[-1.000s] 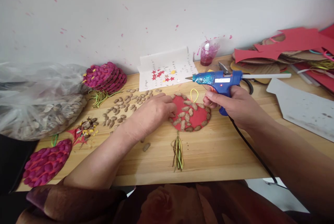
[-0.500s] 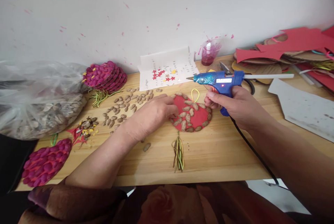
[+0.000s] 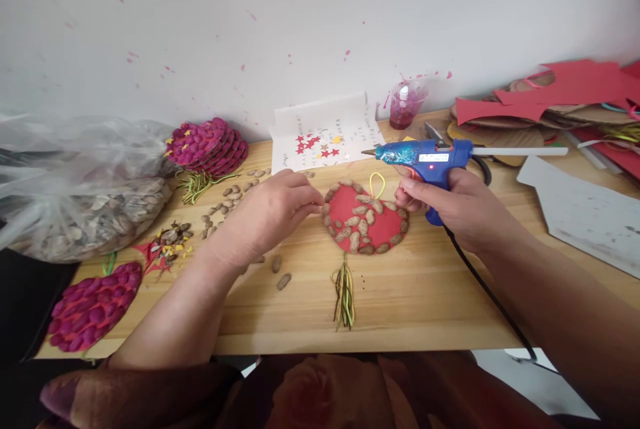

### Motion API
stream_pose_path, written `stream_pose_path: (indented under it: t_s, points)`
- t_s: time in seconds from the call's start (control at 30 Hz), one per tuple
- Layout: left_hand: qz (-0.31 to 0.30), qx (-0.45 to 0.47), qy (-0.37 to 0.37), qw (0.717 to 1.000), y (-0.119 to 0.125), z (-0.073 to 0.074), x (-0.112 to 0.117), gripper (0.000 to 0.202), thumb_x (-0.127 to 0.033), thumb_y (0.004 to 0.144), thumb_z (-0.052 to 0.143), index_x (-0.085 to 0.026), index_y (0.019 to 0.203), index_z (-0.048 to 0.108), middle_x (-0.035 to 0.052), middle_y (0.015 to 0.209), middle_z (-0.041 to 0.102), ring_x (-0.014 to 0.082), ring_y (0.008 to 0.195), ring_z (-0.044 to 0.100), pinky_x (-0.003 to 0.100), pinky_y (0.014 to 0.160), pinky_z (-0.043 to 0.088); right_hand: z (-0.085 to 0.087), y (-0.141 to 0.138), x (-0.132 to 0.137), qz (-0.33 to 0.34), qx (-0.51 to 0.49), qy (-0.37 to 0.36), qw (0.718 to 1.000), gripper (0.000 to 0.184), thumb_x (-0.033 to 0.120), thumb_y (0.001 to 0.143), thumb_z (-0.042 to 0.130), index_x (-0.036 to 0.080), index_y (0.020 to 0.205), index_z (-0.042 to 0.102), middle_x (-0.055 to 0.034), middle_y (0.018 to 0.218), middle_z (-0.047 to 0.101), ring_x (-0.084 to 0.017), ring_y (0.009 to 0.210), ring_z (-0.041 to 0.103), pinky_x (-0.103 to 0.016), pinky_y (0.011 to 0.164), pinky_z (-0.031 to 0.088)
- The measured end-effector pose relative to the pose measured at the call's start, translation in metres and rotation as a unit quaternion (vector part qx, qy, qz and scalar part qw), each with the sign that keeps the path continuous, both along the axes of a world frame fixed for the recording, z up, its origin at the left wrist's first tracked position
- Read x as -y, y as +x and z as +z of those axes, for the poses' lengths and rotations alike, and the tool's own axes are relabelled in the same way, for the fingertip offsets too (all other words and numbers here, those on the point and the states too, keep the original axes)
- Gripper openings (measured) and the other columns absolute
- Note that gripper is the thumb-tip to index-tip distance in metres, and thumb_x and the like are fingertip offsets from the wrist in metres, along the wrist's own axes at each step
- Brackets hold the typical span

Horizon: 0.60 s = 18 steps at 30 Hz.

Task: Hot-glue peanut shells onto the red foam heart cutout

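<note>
My right hand (image 3: 465,199) grips a blue hot glue gun (image 3: 425,155), its red light lit and its nozzle pointing left above the table. A white glue stick (image 3: 520,151) sticks out of its back. My left hand (image 3: 285,205) has its fingers pinched together at the left edge of a red cutout (image 3: 383,225), close to a peanut on the rim; whether anything is between the fingertips I cannot make out. Peanuts line much of the rim, and several lie across the middle. A yellow loop (image 3: 377,185) tops the cutout and a yarn tassel (image 3: 344,295) hangs below.
Loose peanuts (image 3: 284,281) lie around my left forearm. A clear plastic bag (image 3: 100,215), a pink-covered piece (image 3: 97,309) and a stack of such pieces (image 3: 215,145) are leftward. Behind are paper with stars (image 3: 340,122) and a cup (image 3: 405,109); red cutouts (image 3: 565,92) lie right.
My left hand has moved left, from over the cutout to its left edge, uncovering rim peanuts there. My right hand still holds the glue gun in much the same place.
</note>
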<state>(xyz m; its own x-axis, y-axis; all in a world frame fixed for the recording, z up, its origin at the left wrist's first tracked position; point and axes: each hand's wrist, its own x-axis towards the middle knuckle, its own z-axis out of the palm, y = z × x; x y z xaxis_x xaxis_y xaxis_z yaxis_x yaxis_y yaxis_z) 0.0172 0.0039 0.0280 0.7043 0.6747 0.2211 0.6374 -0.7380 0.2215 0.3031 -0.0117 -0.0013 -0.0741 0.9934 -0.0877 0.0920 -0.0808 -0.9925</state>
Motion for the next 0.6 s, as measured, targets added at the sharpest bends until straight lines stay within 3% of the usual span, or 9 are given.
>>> stream_pose_path:
  t_s: [0.13, 0.23, 0.37, 0.53, 0.6]
  points:
    - [0.084, 0.025, 0.019, 0.996, -0.030, 0.007, 0.008, 0.027, -0.035, 0.099, 0.057, -0.018, 0.089, 0.074, 0.0069, 0.087, 0.072, 0.0192, 0.082, 0.065, 0.030, 0.076, 0.049, 0.001, 0.000, 0.000, 0.002, -0.002, -0.010, 1.000, 0.026, 0.038, 0.086, 0.073, 0.020, 0.071, 0.062, -0.0012, 0.072, 0.064, -0.016, 0.071, 0.055, -0.034, 0.071, 0.042]
    - [0.185, 0.023, 0.020, 0.982, -0.053, 0.013, 0.016, 0.035, -0.044, 0.097, 0.058, -0.019, 0.078, 0.073, 0.0050, 0.077, 0.071, 0.0192, 0.074, 0.064, 0.030, 0.070, 0.047, 0.002, -0.002, 0.001, -0.014, 0.012, -0.012, 1.000, 0.024, 0.036, 0.086, 0.074, 0.020, 0.071, 0.064, -0.0023, 0.073, 0.065, -0.017, 0.070, 0.056, -0.035, 0.071, 0.043]
    - [0.291, 0.024, 0.003, 0.956, -0.071, 0.017, 0.021, 0.040, -0.044, 0.097, 0.052, -0.020, 0.075, 0.074, 0.0035, 0.072, 0.071, 0.0190, 0.068, 0.064, 0.030, 0.069, 0.046, -0.001, 0.000, 0.000, -0.025, 0.020, -0.003, 0.999, 0.022, 0.038, 0.083, 0.078, 0.023, 0.071, 0.066, -0.0041, 0.075, 0.068, -0.021, 0.074, 0.061, -0.039, 0.074, 0.047]
    - [0.349, 0.044, 0.008, 0.936, -0.088, 0.004, 0.012, 0.038, -0.040, 0.099, 0.047, -0.018, 0.089, 0.076, 0.0080, 0.090, 0.076, 0.0229, 0.083, 0.069, 0.033, 0.080, 0.050, -0.002, 0.003, -0.003, -0.066, 0.038, -0.035, 0.997, 0.019, 0.044, 0.075, 0.083, 0.030, 0.075, 0.070, -0.0068, 0.078, 0.070, -0.026, 0.074, 0.064, -0.046, 0.073, 0.050]
    - [0.365, 0.037, 0.014, 0.930, -0.098, -0.004, 0.008, 0.035, -0.037, 0.098, 0.049, -0.017, 0.091, 0.077, 0.0104, 0.094, 0.077, 0.0252, 0.089, 0.070, 0.035, 0.085, 0.051, -0.003, 0.004, -0.004, -0.083, 0.101, -0.011, 0.991, 0.021, 0.049, 0.077, 0.080, 0.031, 0.072, 0.070, -0.0106, 0.081, 0.071, -0.030, 0.076, 0.066, -0.049, 0.072, 0.052]
